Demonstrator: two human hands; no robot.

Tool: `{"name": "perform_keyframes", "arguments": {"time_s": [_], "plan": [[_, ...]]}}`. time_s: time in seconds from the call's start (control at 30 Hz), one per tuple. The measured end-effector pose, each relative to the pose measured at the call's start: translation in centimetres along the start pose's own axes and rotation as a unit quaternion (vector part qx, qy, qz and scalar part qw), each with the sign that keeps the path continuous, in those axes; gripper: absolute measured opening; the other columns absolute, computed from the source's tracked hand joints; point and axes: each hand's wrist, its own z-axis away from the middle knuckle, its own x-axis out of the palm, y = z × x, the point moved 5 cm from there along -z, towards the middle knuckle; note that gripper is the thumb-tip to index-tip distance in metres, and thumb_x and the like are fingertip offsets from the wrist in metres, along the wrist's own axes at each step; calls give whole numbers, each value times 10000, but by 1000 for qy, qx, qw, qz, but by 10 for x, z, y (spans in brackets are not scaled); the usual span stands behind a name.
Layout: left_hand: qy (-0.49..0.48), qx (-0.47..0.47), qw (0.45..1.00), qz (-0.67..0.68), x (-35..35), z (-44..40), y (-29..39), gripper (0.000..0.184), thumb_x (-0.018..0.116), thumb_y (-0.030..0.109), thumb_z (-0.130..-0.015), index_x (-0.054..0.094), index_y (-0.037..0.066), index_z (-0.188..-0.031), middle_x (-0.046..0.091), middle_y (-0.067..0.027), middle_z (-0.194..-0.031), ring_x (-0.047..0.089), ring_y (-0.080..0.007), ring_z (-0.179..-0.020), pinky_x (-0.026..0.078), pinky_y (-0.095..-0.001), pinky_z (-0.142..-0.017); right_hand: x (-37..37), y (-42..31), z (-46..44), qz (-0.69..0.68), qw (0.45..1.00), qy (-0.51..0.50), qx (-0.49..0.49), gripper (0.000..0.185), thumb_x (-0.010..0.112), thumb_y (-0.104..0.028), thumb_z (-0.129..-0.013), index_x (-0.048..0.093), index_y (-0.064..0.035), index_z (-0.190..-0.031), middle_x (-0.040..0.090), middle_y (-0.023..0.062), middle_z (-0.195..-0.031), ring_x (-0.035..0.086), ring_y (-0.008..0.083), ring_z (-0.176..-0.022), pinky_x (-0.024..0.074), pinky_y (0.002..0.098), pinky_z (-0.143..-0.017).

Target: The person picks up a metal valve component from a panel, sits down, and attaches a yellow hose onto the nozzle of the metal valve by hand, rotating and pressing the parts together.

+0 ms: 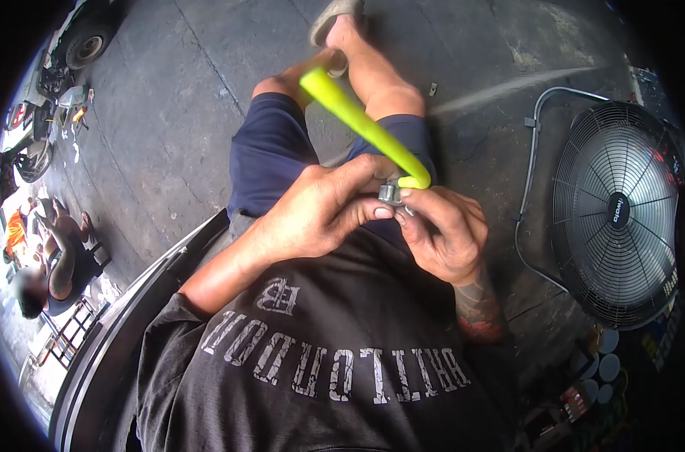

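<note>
My left hand (312,207) is closed, its thumb and forefinger pinching a small grey metal part (390,193). My right hand (449,235) is closed too, thumb and fingertips gripping the same part from the other side. A long neon yellow-green piece (361,124), shaped like a lever, meets the metal part at a bent end. It slants up and left over my knees, and its far end is wider and slightly blurred. Fingers hide much of the metal part, and I cannot tell how the two join.
On the right stands a large round floor fan (617,215) on a tubular frame (534,135). Motorbike parts and a wheel (88,47) are at the upper left. Another person (64,260) sits at the left. Cans (607,368) stand at the lower right.
</note>
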Motion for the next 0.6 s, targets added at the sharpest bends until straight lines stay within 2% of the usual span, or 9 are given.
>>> {"name": "perform_keyframes", "arguments": {"time_s": [0.17, 0.37, 0.53, 0.6], "plan": [[10, 9, 1000, -2, 1, 1, 1, 323, 658, 174, -915, 543, 15, -1171, 705, -149, -905, 716, -303, -846, 558, -366, -723, -1, -2, -1, 24, 1000, 2, -14, 309, 724, 32, -789, 617, 21, -1079, 682, 100, -826, 668, 237, -618, 544, 341, -552], [14, 12, 999, -26, 1, 1, 3, 296, 658, 173, -915, 558, 24, -1150, 678, -146, -887, 714, -306, -829, 555, -366, -705, -4, -3, -7, -20, 998, -29, 44, 231, 714, 55, -771, 602, 7, -967, 659, 95, -762, 675, 243, -617, 543, 336, -559], [12, 18, 1000, -9, 2, 1, 1, 298, 654, 172, -920, 552, 14, -1152, 689, -151, -895, 715, -305, -846, 557, -367, -719, -4, -2, -5, -14, 999, -21, 29, 232, 720, 63, -759, 584, 6, -938, 644, 98, -747, 672, 244, -610, 537, 338, -551], [-1, 23, 1000, -8, 2, 1, -4, 318, 654, 153, -922, 554, -9, -1177, 704, -136, -930, 712, -253, -899, 546, -344, -779, -3, 0, -2, -15, 1000, -10, 15, 250, 727, 58, -760, 584, 7, -959, 649, 101, -762, 668, 241, -605, 536, 337, -549]]}}
